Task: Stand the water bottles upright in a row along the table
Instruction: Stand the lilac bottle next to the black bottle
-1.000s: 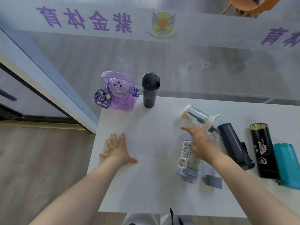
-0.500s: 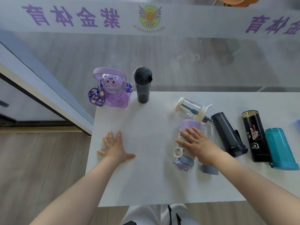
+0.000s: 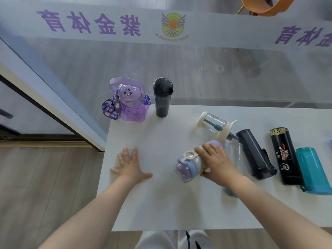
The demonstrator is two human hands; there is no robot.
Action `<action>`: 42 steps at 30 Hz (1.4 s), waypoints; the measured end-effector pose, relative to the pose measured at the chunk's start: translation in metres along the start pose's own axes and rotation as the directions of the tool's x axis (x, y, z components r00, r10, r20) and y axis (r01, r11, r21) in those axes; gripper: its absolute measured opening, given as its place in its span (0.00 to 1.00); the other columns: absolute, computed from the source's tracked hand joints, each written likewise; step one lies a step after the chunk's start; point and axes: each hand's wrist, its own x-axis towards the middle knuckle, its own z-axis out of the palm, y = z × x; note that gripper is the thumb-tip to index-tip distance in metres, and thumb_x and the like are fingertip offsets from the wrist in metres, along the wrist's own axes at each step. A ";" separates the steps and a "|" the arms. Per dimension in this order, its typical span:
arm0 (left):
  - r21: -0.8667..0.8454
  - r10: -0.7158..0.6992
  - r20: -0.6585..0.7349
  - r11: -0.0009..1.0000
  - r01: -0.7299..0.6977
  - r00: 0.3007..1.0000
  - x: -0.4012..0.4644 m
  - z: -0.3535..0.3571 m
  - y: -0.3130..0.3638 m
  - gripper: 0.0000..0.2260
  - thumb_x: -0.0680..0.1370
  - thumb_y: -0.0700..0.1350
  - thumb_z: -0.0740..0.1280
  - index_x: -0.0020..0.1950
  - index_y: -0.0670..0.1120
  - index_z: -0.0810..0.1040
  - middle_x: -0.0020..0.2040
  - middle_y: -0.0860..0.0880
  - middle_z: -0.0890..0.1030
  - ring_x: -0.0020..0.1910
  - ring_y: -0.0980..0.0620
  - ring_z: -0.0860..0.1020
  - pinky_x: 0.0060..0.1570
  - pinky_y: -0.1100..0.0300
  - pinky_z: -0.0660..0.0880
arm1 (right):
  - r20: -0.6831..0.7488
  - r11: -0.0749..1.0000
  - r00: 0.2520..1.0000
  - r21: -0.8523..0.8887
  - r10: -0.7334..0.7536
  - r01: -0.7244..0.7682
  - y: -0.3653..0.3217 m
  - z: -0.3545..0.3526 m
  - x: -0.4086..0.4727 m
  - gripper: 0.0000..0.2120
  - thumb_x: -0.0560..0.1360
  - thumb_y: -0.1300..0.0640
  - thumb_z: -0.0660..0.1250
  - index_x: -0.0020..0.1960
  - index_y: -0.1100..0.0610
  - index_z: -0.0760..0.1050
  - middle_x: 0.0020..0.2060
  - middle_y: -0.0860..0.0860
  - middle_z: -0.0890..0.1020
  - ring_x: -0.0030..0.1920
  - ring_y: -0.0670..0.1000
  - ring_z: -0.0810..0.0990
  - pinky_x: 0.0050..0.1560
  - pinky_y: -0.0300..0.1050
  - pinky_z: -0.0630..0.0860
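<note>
My right hand (image 3: 214,160) grips a small white and purple bottle (image 3: 188,168), which is tilted with its purple cap toward the left. My left hand (image 3: 130,165) lies flat on the white table (image 3: 161,203), fingers spread, holding nothing. At the far left corner a purple bear bottle (image 3: 130,103) and a dark grey bottle (image 3: 162,97) stand upright. Lying on their sides to the right are a clear bottle with cream ends (image 3: 214,125), a clear tumbler (image 3: 236,156), a dark bottle (image 3: 256,153), a black printed flask (image 3: 283,155) and a teal bottle (image 3: 312,170).
A glass wall with purple lettering (image 3: 89,22) runs just behind the table's far edge. A door frame (image 3: 45,90) slants down to the table's left corner. Wooden floor (image 3: 45,186) lies to the left. The table's near edge is close to my body.
My right hand reached onto the white and purple bottle, closed on it, and has turned and raised it, its cap swinging up and to the left. My left hand has stayed flat.
</note>
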 end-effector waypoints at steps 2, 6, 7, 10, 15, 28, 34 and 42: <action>0.004 0.002 -0.005 1.000 -0.002 1.000 0.000 0.000 0.000 0.58 0.64 0.69 0.71 0.76 0.55 0.31 0.77 0.47 0.30 0.77 0.42 0.34 0.67 0.28 0.53 | -0.052 0.983 0.998 0.183 0.036 -0.026 -0.007 -0.002 0.002 0.44 0.62 0.47 0.79 0.73 0.49 0.62 0.70 0.54 0.67 0.70 0.59 0.63 0.69 0.61 0.63; 0.008 0.004 -0.009 1.000 -0.004 1.000 0.001 0.001 -0.001 0.58 0.65 0.69 0.71 0.76 0.55 0.31 0.77 0.46 0.30 0.76 0.42 0.33 0.67 0.28 0.53 | -0.089 0.856 0.986 0.511 0.137 -0.073 -0.020 -0.006 0.010 0.44 0.62 0.46 0.79 0.73 0.50 0.63 0.69 0.48 0.69 0.68 0.52 0.67 0.69 0.49 0.65; 0.010 0.005 -0.008 1.000 -0.005 1.000 0.002 0.001 -0.001 0.59 0.65 0.69 0.71 0.76 0.54 0.31 0.77 0.46 0.30 0.76 0.42 0.33 0.67 0.28 0.53 | -0.096 0.818 0.983 0.570 0.154 -0.073 -0.023 -0.007 0.012 0.44 0.62 0.44 0.78 0.73 0.47 0.63 0.68 0.45 0.70 0.67 0.50 0.68 0.68 0.49 0.67; 0.016 0.007 -0.003 1.000 -0.007 1.000 0.002 0.001 0.000 0.59 0.65 0.69 0.71 0.76 0.54 0.31 0.77 0.46 0.30 0.76 0.41 0.33 0.67 0.28 0.53 | -0.123 0.650 0.966 0.758 0.229 -0.058 -0.037 -0.011 0.015 0.40 0.64 0.49 0.78 0.71 0.39 0.62 0.67 0.39 0.71 0.67 0.43 0.71 0.66 0.44 0.70; 0.074 0.024 0.046 0.997 -0.027 0.999 0.004 -0.001 -0.002 0.62 0.63 0.69 0.72 0.75 0.52 0.29 0.75 0.43 0.27 0.76 0.39 0.32 0.66 0.26 0.54 | -0.117 0.323 0.918 0.946 0.378 -0.013 -0.059 -0.004 0.020 0.34 0.71 0.59 0.75 0.68 0.39 0.63 0.61 0.39 0.77 0.63 0.44 0.76 0.62 0.47 0.75; 0.093 0.007 0.093 0.996 -0.016 0.996 0.010 -0.003 0.000 0.64 0.62 0.68 0.74 0.74 0.51 0.26 0.75 0.43 0.26 0.75 0.38 0.30 0.65 0.26 0.54 | -0.144 0.315 0.910 0.949 0.388 0.015 -0.048 -0.014 0.093 0.38 0.72 0.61 0.74 0.74 0.49 0.56 0.60 0.39 0.78 0.60 0.41 0.77 0.54 0.37 0.76; 0.109 -0.014 0.130 0.994 0.000 0.991 0.011 -0.007 0.004 0.64 0.62 0.67 0.74 0.74 0.51 0.25 0.74 0.42 0.25 0.74 0.37 0.29 0.65 0.26 0.54 | -0.118 0.337 0.901 0.941 0.416 -0.032 -0.031 -0.017 0.141 0.44 0.70 0.54 0.75 0.77 0.51 0.51 0.69 0.49 0.71 0.66 0.47 0.74 0.66 0.53 0.73; 0.094 -0.031 0.178 0.995 0.014 0.983 0.015 -0.008 0.006 0.66 0.63 0.66 0.75 0.70 0.51 0.20 0.71 0.42 0.21 0.72 0.35 0.27 0.64 0.23 0.52 | -0.188 0.330 0.867 0.944 0.461 0.029 -0.019 -0.025 0.184 0.37 0.70 0.62 0.75 0.71 0.48 0.59 0.67 0.52 0.72 0.65 0.50 0.74 0.65 0.54 0.73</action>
